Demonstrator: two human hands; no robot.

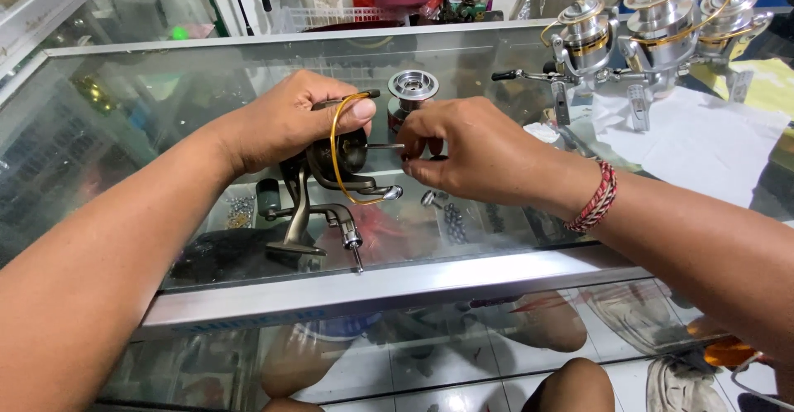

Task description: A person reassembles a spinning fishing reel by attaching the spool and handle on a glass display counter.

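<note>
my left hand [285, 118] clamps the spinning reel [327, 184] steady; my right hand [471, 151] pinches something small, best aligned squarely with the shaft [385, 146].

hands x2 [285, 122] [475, 151] | dark reel x1 [327, 189] | silver reels x3 [657, 27] | loose spool x1 [412, 89] | wristband x1 [597, 198]

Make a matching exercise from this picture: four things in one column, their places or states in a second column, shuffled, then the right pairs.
Things:
1. dark fishing reel
2. silver spool
3. three silver-and-gold reels
4. woven red bracelet

Places or states:
A. in a row at the counter's far right
B. around the right wrist
C. gripped by the left hand
D. standing alone on the glass behind the right hand

Pairs: 1-C, 2-D, 3-A, 4-B
</note>
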